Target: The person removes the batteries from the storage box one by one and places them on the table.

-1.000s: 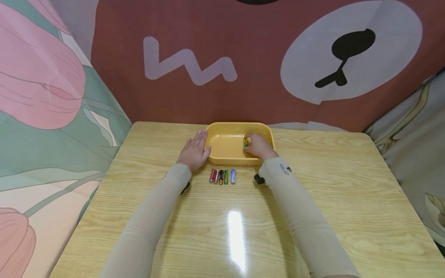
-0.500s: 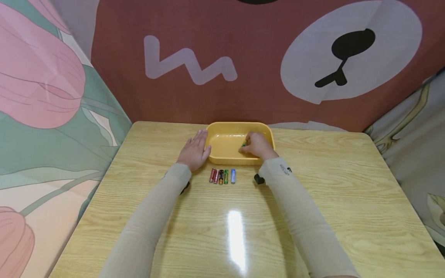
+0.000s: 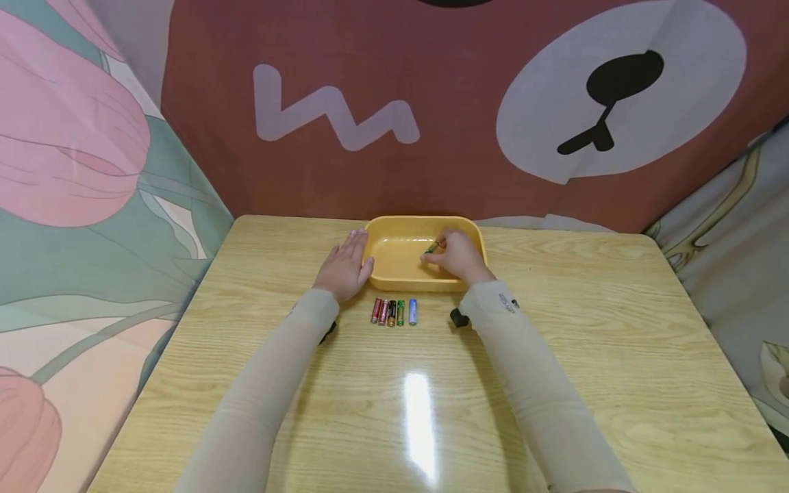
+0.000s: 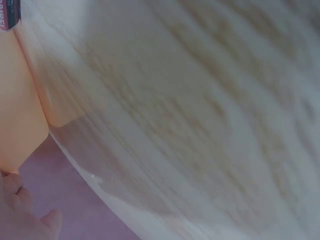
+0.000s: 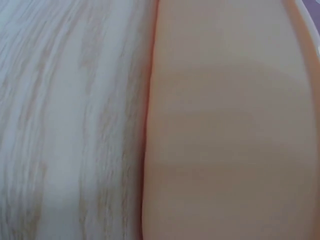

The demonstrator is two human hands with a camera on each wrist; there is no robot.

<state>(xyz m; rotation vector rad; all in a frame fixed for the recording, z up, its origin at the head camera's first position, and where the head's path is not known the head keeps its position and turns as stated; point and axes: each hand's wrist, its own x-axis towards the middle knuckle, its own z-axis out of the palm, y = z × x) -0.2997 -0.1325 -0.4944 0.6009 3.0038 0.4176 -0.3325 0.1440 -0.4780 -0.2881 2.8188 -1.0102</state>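
Observation:
A yellow tray [image 3: 394, 284] stands at the table's far side in the head view. My left hand [image 3: 346, 266] lies with straight fingers along its left side; in the left wrist view part of that hand [image 4: 25, 212] shows beside the tray wall [image 4: 22, 110]. Inside the tray, my right hand [image 3: 461, 257] pinches a green battery [image 3: 433, 248], tilted between thumb and fingers. The right wrist view holds only the tray's outer wall [image 5: 230, 125] and tabletop; the right hand is out of that picture.
In front of the tray several batteries lie side by side: red ones [image 3: 377, 311], a black one [image 3: 392, 313], a green one [image 3: 401, 313], and a blue one [image 3: 413, 311] slightly apart. The wooden table [image 3: 345, 411] meets a printed cloth [image 3: 370, 178] behind the tray.
My right hand has shifted the green battery slightly left within the tray and turned it from near upright to slanted. The left hand and the row of batteries stay in place.

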